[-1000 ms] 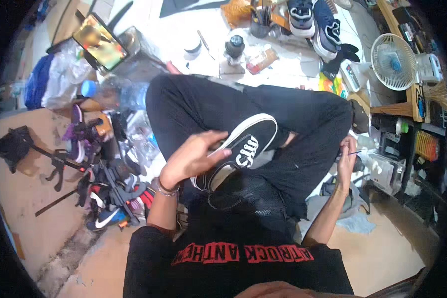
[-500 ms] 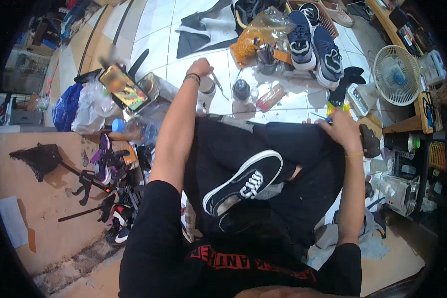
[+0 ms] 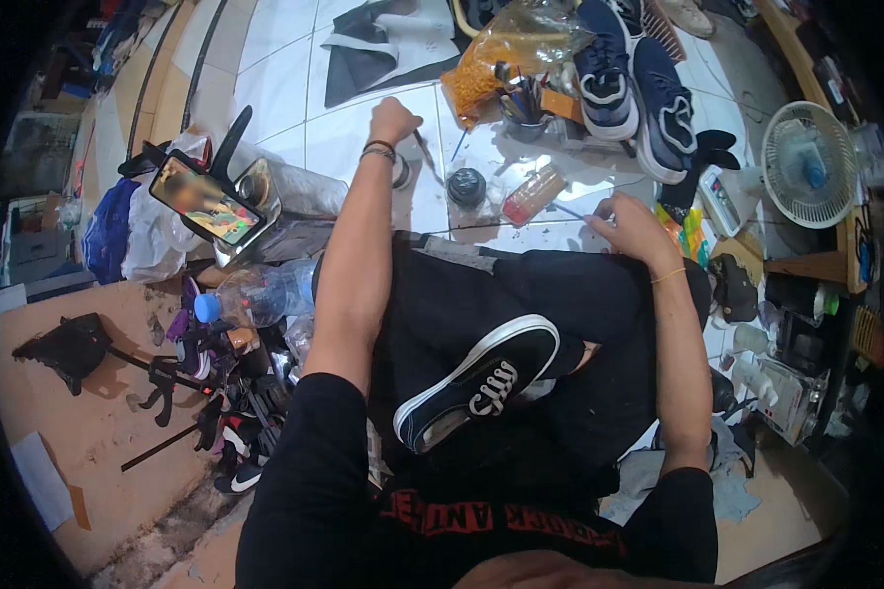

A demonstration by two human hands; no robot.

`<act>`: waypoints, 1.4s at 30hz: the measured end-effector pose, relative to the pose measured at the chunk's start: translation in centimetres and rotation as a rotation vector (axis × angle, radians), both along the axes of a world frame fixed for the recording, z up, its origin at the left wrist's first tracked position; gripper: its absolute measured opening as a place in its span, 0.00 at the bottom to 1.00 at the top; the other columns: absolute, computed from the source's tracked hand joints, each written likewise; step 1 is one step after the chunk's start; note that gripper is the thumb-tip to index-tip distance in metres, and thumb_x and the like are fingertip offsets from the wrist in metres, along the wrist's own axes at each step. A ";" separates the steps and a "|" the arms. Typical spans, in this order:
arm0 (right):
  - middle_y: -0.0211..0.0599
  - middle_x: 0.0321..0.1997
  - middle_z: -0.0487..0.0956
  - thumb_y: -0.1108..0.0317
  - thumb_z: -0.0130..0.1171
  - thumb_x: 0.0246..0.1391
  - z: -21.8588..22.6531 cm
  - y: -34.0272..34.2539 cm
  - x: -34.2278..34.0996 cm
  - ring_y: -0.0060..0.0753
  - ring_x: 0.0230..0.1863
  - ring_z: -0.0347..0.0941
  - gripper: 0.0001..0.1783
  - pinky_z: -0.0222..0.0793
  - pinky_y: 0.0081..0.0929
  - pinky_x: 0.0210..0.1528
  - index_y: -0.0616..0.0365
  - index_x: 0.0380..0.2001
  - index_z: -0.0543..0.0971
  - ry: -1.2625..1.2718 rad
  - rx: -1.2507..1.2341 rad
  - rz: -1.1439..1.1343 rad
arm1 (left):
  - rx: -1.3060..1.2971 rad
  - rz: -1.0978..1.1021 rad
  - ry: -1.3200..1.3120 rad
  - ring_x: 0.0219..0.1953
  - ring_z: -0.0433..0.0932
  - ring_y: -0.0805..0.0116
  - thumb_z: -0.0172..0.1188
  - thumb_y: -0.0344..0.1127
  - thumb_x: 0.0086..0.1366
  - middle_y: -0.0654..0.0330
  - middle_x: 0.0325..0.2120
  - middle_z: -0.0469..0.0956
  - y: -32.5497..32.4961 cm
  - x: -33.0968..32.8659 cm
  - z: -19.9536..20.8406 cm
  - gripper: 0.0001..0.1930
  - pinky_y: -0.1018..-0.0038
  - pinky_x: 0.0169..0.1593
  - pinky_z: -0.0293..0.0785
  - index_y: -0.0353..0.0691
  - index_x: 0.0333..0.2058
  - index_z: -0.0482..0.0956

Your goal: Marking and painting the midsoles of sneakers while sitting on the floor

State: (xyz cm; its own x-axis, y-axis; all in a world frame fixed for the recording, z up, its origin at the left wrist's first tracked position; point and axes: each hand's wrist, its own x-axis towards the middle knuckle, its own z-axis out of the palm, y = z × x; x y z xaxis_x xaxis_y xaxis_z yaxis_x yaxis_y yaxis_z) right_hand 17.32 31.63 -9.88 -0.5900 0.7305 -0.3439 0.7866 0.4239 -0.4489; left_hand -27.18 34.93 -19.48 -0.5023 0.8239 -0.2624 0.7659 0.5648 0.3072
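The left hand [image 3: 395, 120] is pinching a thin, stiff, light brush [image 3: 424, 153] over a small round tin [image 3: 401, 173] on the white tiled floor [image 3: 285, 108]; right hand [image 3: 631, 221], fingers curled, is resting on the knee.

The person wears a black short-sleeved T-shirt [image 3: 442, 510] with red print on the chest, black trousers [image 3: 560, 294], dark bracelets [image 3: 376, 150] on the left wrist and a thin yellowish band [image 3: 668, 276] on the right wrist, and both forearms are bare.
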 end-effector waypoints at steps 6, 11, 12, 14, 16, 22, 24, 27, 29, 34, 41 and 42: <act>0.52 0.29 0.79 0.51 0.60 0.55 0.8 -1.7 2.1 0.50 0.33 0.77 0.22 0.72 0.42 0.38 0.65 0.29 0.83 0.146 0.121 -0.057 | 0.742 -0.145 -0.312 0.28 0.78 0.76 0.64 0.32 0.56 0.60 0.24 0.81 -7.2 3.4 15.4 0.12 0.77 0.35 0.75 0.33 0.38 0.83; 0.30 0.28 0.79 0.61 0.56 0.63 10.3 -6.8 -1.4 0.17 0.29 0.71 0.16 0.67 0.21 0.28 0.65 0.37 0.81 0.962 -0.233 -0.141 | 0.759 -0.330 -0.918 0.37 0.76 0.76 0.59 0.30 0.63 0.63 0.34 0.79 -17.7 12.9 28.0 0.14 0.80 0.45 0.72 0.32 0.47 0.80; 0.28 0.27 0.78 0.59 0.54 0.64 12.9 -8.6 -2.7 0.14 0.28 0.69 0.17 0.64 0.18 0.25 0.63 0.37 0.82 1.101 -0.403 -0.071 | 0.710 -0.373 -1.033 0.38 0.76 0.76 0.59 0.31 0.64 0.64 0.34 0.79 -19.0 14.5 29.1 0.15 0.80 0.46 0.71 0.33 0.48 0.79; 0.24 0.21 0.73 0.54 0.52 0.65 15.5 -11.0 -4.1 0.14 0.21 0.66 0.20 0.63 0.15 0.23 0.61 0.36 0.82 1.049 -0.566 0.070 | 0.674 -0.424 -1.066 0.38 0.76 0.76 0.59 0.31 0.64 0.63 0.35 0.79 -20.5 16.7 30.4 0.15 0.80 0.47 0.71 0.33 0.49 0.79; 0.22 0.18 0.71 0.54 0.56 0.63 17.0 -13.5 -5.4 0.13 0.19 0.64 0.19 0.58 0.13 0.21 0.61 0.36 0.82 1.147 -0.635 0.122 | 0.642 -0.473 -1.100 0.39 0.76 0.76 0.59 0.31 0.64 0.63 0.36 0.80 -21.5 18.4 31.1 0.16 0.79 0.47 0.71 0.33 0.50 0.79; 0.26 0.23 0.75 0.56 0.58 0.62 17.5 -17.1 -3.6 0.12 0.19 0.67 0.19 0.60 0.11 0.21 0.64 0.39 0.80 1.202 -0.748 0.042 | 0.638 -0.530 -1.070 0.38 0.74 0.78 0.58 0.36 0.65 0.63 0.34 0.77 -22.7 22.2 31.5 0.20 0.80 0.45 0.71 0.32 0.52 0.76; 0.29 0.27 0.77 0.57 0.59 0.61 18.1 -18.4 -2.8 0.13 0.18 0.68 0.18 0.61 0.11 0.18 0.64 0.39 0.79 1.332 -0.714 -0.115 | 0.642 -0.516 -1.115 0.40 0.76 0.76 0.58 0.34 0.67 0.60 0.37 0.81 -23.3 22.8 31.0 0.18 0.78 0.46 0.71 0.33 0.53 0.76; 0.33 0.30 0.79 0.59 0.59 0.61 18.6 -19.2 -1.0 0.14 0.19 0.71 0.17 0.63 0.11 0.16 0.65 0.39 0.77 1.460 -0.688 -0.157 | 0.617 -0.456 -1.144 0.34 0.74 0.76 0.51 0.38 0.71 0.60 0.29 0.78 -26.1 23.6 30.1 0.17 0.78 0.43 0.70 0.29 0.48 0.77; 0.35 0.31 0.80 0.59 0.59 0.61 18.0 -19.3 -0.5 0.16 0.19 0.72 0.17 0.65 0.11 0.17 0.65 0.39 0.76 1.584 -0.598 -0.199 | 0.553 -0.475 -1.186 0.34 0.74 0.74 0.47 0.38 0.72 0.59 0.29 0.78 -28.2 23.9 29.6 0.18 0.77 0.42 0.70 0.26 0.44 0.78; 0.36 0.32 0.80 0.58 0.60 0.61 17.7 -19.9 0.0 0.16 0.19 0.72 0.18 0.65 0.12 0.18 0.66 0.40 0.75 1.651 -0.539 -0.289 | 0.505 -0.445 -1.300 0.33 0.76 0.73 0.44 0.38 0.73 0.56 0.29 0.78 -31.2 26.1 29.3 0.19 0.77 0.41 0.71 0.25 0.40 0.78; 0.36 0.32 0.80 0.59 0.60 0.60 17.1 -20.4 0.4 0.17 0.21 0.73 0.18 0.67 0.13 0.20 0.66 0.41 0.75 1.619 -0.492 -0.285 | 0.470 -0.393 -1.354 0.34 0.76 0.74 0.48 0.40 0.71 0.58 0.29 0.78 -31.8 27.0 29.4 0.19 0.78 0.41 0.71 0.27 0.39 0.79; 0.36 0.32 0.80 0.60 0.60 0.60 17.1 -20.6 0.4 0.17 0.21 0.73 0.18 0.67 0.13 0.20 0.66 0.42 0.75 1.596 -0.488 -0.302 | 0.473 -0.423 -1.269 0.33 0.76 0.75 0.52 0.39 0.69 0.59 0.29 0.78 -31.9 27.1 29.2 0.16 0.78 0.40 0.71 0.28 0.38 0.79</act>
State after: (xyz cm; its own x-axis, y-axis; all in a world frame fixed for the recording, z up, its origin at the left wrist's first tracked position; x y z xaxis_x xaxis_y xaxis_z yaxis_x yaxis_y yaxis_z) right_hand 17.72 11.01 7.18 -0.4154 0.8870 0.2016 -0.5243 -0.0523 -0.8499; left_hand -0.09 3.07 9.76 0.1656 0.9862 -0.0032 -0.0861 0.0177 0.9961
